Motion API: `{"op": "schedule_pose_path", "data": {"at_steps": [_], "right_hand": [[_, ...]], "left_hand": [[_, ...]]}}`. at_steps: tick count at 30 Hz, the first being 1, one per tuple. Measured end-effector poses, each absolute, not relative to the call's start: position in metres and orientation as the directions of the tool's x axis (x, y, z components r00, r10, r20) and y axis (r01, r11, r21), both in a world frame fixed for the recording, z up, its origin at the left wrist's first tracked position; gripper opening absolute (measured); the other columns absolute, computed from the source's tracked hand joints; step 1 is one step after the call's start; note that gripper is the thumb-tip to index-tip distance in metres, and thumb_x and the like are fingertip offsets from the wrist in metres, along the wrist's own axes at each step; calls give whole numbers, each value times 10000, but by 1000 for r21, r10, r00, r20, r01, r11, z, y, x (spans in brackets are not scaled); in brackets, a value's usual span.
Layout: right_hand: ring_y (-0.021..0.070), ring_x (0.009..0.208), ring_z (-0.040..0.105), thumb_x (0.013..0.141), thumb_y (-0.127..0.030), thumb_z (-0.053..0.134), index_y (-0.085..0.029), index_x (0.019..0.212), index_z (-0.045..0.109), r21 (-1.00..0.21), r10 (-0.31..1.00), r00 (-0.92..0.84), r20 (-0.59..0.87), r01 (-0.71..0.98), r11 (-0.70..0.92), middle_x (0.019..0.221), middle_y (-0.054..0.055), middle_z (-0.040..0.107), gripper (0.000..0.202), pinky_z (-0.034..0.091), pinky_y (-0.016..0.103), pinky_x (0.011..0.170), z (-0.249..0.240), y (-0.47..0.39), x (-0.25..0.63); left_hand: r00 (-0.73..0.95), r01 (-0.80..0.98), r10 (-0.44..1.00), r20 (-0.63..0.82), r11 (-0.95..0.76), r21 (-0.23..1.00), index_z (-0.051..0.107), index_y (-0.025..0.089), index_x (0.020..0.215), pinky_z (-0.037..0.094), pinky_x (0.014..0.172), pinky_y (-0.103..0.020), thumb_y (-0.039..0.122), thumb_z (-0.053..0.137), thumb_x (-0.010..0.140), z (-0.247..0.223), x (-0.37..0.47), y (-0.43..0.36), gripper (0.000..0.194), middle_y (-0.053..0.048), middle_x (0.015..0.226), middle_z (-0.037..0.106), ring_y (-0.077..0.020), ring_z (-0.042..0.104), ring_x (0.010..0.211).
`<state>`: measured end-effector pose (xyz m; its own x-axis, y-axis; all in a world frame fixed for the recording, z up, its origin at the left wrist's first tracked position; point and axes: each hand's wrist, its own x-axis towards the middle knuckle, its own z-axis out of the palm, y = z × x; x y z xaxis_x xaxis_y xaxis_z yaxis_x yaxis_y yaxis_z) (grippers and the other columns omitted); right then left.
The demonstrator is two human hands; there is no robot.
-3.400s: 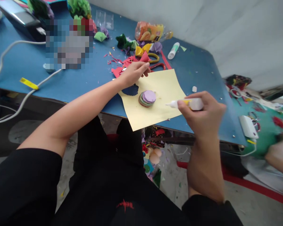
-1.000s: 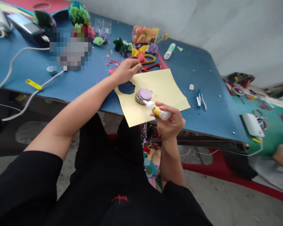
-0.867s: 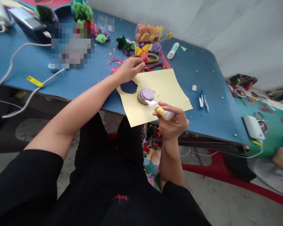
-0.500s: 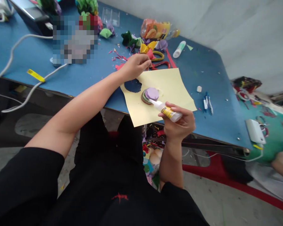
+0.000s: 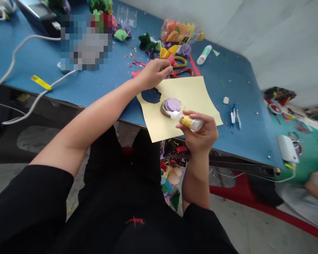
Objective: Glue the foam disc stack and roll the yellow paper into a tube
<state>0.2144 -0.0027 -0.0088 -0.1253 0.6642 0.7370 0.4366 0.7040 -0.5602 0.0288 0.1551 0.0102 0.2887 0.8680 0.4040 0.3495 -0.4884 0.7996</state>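
My right hand [image 5: 204,135] is wrapped round a white glue bottle [image 5: 188,122] with a yellow label. The bottle is tilted, its nozzle pointing left at the near edge of a small stack of coloured paper rounds [image 5: 172,104], lilac on top. I cannot tell if the tip touches. Under the stack lies a pale yellow sheet [image 5: 196,90], partly over the table's front edge. A dark blue cut round [image 5: 151,95] rests on the sheet's left side. My left hand [image 5: 157,73] hovers at the sheet's far edge, fingers curled together beside red-handled scissors [image 5: 184,72]; anything in its fingertips is hidden.
Crumpled paper flowers [image 5: 148,43], a yellow handle [image 5: 182,62] and an orange-labelled plastic bottle [image 5: 178,31] lie behind. A glue stick [image 5: 204,54], an eraser [image 5: 226,100] and pens [image 5: 235,116] are on the right. A white cable [image 5: 12,60] runs at left.
The glue bottle has tipped closer to level, its nozzle staying by the stack's near edge. My left hand has kept its place. The whole view has shifted slightly.
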Motion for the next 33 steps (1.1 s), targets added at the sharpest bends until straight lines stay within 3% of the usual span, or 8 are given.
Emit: {"op": "schedule_pose_path", "data": {"at_steps": [5,14,21,27,33], "right_hand": [[190,975,688,731,-317,787,-250,1032,564,-544,676,-137,724,489,682,1024,17,703,381,606,355,839,-7,-5,219],[187,1010,678,720,-228,792,-258,1059,561,-526,656,-172,735,465,712,1071,11,700,411,588,356,878,-10,-7,216],[188,1020,677,729,-179,776,-285,1098,561,-357,590,-265,762,590,725,1102,6,699,440,587,349,881,-7,-15,208],[189,1019,676,701,-169,795,-270,1106,565,-411,603,-173,779,585,699,1113,9,697,477,585,366,887,-13,-27,223],[186,1006,682,720,-185,783,-279,1121,555,-370,581,-241,777,572,732,1093,8,702,471,595,354,865,-15,-25,214]], "left_hand": [[283,351,866,412,-493,796,494,212,576,376,664,-309,98,495,881,9,29,156,326,-23,671,592,-169,534,694],[300,349,851,431,-518,781,519,207,606,377,660,-306,105,482,886,9,28,155,301,-19,686,602,-166,547,678],[312,377,854,415,-513,772,514,203,632,367,661,-297,107,466,917,11,27,155,304,-23,697,594,-156,529,686],[329,398,851,408,-517,758,483,212,590,372,665,-301,106,478,903,12,27,155,331,-15,672,574,-167,537,693],[332,365,839,432,-536,761,504,226,593,401,675,-329,125,472,899,8,27,157,324,-31,703,611,-186,563,707]]}}
